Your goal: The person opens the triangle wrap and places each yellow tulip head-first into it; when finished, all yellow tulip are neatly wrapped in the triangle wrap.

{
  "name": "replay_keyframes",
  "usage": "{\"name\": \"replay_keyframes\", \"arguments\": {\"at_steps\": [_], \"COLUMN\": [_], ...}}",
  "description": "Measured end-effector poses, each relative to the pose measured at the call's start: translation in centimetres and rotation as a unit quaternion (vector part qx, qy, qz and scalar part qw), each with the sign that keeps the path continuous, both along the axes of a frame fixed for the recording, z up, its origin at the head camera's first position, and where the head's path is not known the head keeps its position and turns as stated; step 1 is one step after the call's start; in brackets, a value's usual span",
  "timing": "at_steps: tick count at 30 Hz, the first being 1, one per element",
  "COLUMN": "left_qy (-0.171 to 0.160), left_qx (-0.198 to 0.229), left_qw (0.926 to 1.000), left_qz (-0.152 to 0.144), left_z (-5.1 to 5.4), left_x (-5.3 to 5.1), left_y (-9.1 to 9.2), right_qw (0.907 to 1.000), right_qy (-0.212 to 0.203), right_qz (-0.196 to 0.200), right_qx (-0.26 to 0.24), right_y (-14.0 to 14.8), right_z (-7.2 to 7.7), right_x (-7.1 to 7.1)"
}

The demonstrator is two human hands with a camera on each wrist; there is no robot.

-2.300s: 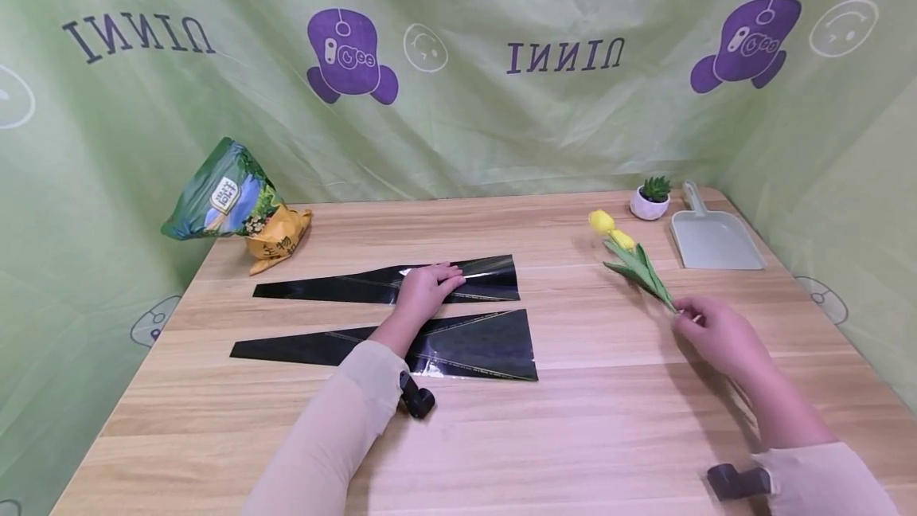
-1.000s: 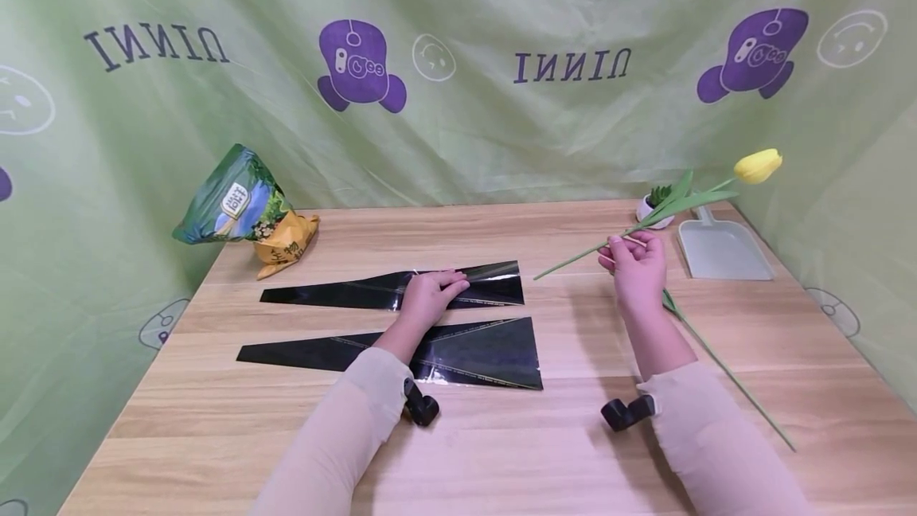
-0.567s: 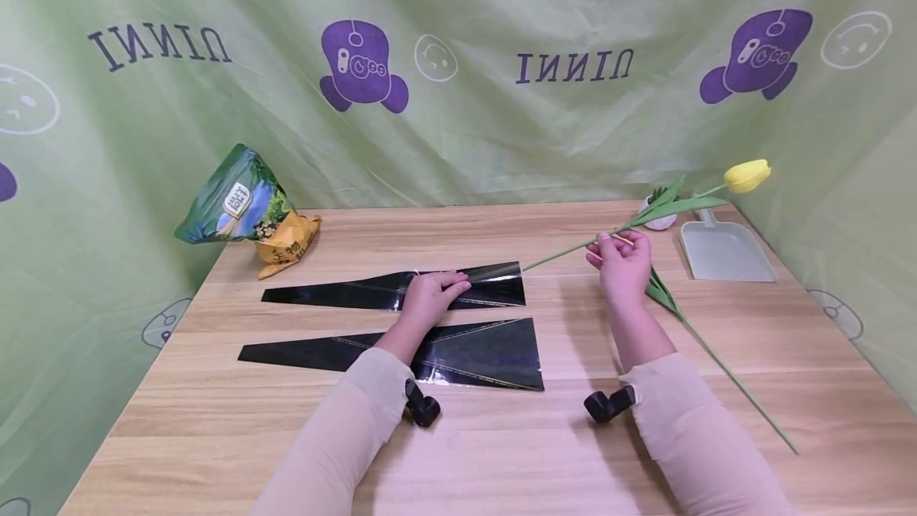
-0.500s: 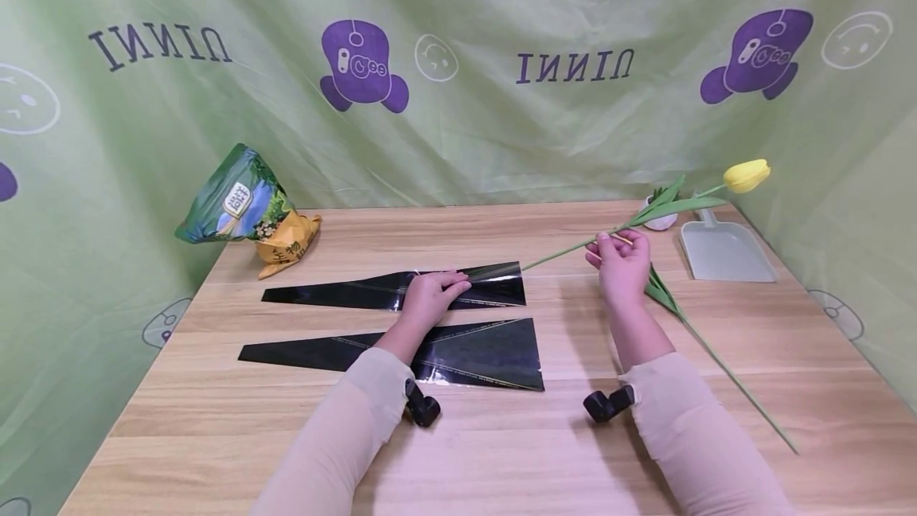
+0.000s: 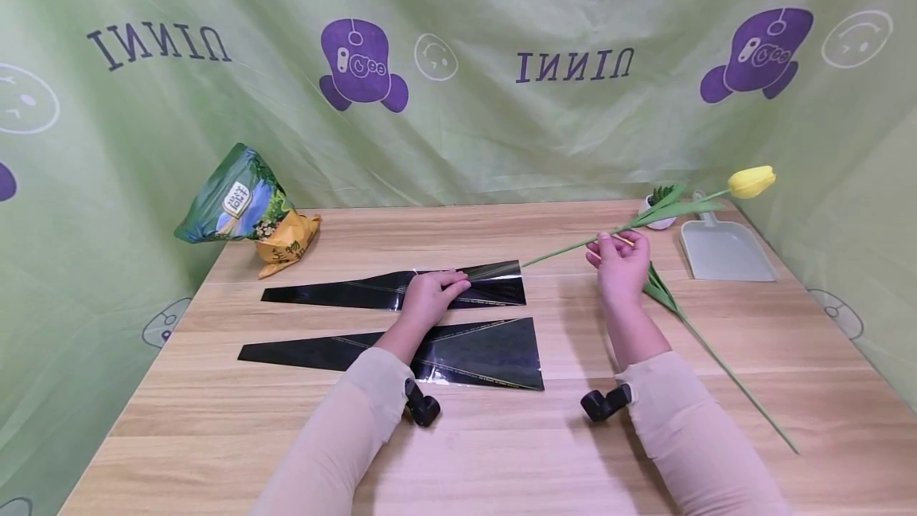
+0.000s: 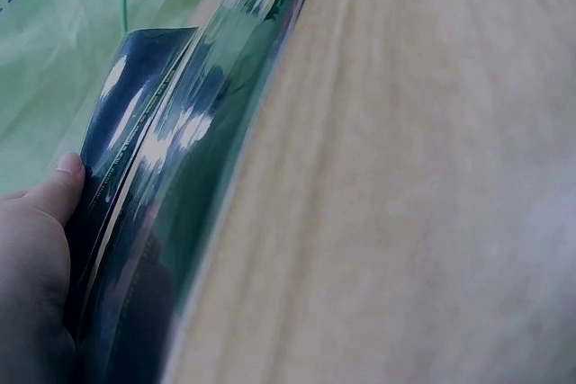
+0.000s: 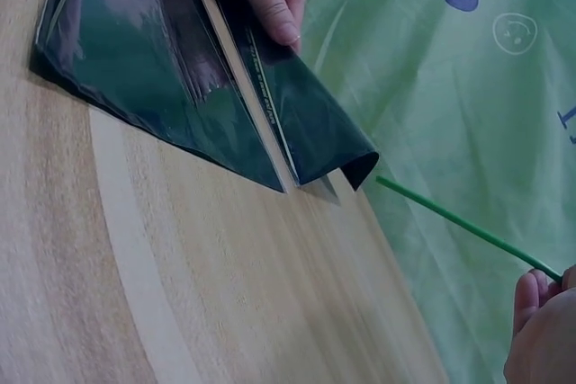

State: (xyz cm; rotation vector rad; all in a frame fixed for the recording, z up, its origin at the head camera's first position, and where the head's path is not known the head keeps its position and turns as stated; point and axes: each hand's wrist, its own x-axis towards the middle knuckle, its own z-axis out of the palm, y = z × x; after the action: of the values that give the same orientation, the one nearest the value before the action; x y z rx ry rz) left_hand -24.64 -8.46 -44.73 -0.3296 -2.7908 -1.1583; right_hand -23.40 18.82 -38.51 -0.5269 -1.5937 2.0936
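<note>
"What are the hands on?"

"The right hand [image 5: 622, 265] pinches the thin, smooth stem of a yellow tulip [image 5: 641, 220], thumb and fingers together on it. The left hand [image 5: 430, 293] rests, fingers extended, on the far sleeve [image 5: 344, 293], a glossy dark film shaped as a long taper."

"Where does the tulip's lower end sit?"

"At the sleeve's wide mouth, where a corner curls up. I cannot tell whether it is inside."

"And around them?"

"A wood-grained table [image 5: 215, 412] against a creased green cloth [image 5: 473, 142] printed with purple figures and mirrored lettering. Nearest the left hand lies the near sleeve [image 5: 494, 349], flat and shiny. A second tulip [image 5: 663, 297] lies partly hidden behind the right hand."

"Count them."

"Two sleeves, two tulips, one crumpled printed bag [image 5: 247, 209], one white pot [image 5: 662, 223] with a spiky plant, one grey dustpan [image 5: 727, 252]."
</note>
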Motion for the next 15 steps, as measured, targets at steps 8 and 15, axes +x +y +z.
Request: {"name": "replay_keyframes", "arguments": {"at_steps": [8, 15], "left_qy": [-0.004, 0.001], "left_qx": [0.002, 0.012], "left_qw": [1.0000, 0.9999], "left_qz": [-0.001, -0.003], "left_z": [0.14, 0.11], "left_x": [0.06, 0.13], "left_y": [-0.06, -0.04], "right_qw": [0.9999, 0.9998], "right_qy": [-0.006, -0.015], "right_qz": [-0.008, -0.008], "right_qx": [0.002, 0.007], "right_y": [0.02, -0.22], "right_z": [-0.73, -0.98], "right_x": [-0.45, -0.72]}}
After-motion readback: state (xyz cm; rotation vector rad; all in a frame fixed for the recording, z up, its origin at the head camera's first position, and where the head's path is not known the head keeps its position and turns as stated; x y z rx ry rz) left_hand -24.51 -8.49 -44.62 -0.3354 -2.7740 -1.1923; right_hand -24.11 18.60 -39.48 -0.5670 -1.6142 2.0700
